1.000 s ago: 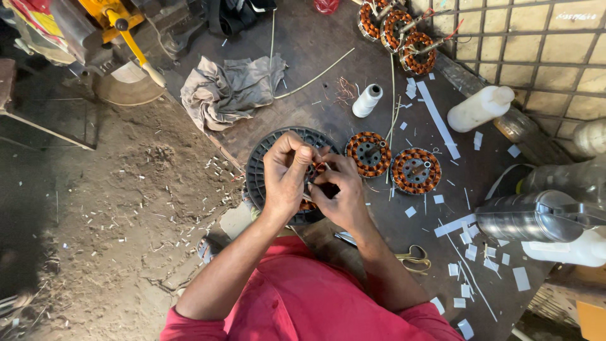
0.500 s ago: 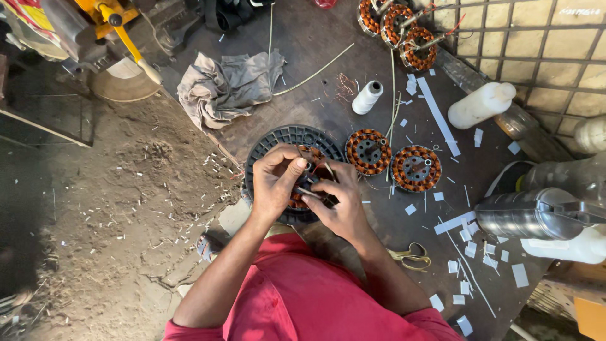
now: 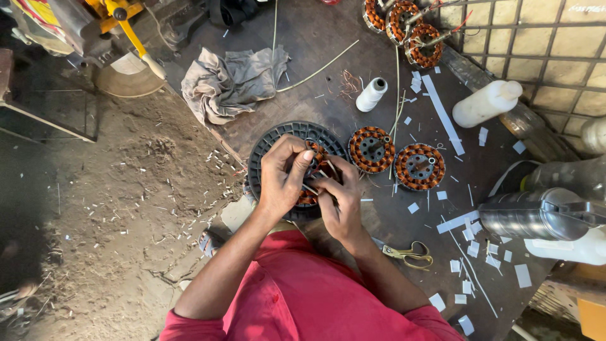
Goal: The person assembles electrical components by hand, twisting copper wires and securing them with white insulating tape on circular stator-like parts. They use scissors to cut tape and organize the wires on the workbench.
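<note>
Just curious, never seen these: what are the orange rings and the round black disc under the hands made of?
The orange rings look like shiny copper wire wound on grey metal cores. The black disc looks like matte moulded plastic, ribbed at the rim; can't be sure.

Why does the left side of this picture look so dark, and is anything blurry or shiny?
Head view: light falls mostly on the workbench; the dirt floor at left sinks into shadow. Both hands, left hand and right hand, are fairly sharp. The metal cylinder shows glare. Edges curve slightly from the wide lens.
</note>
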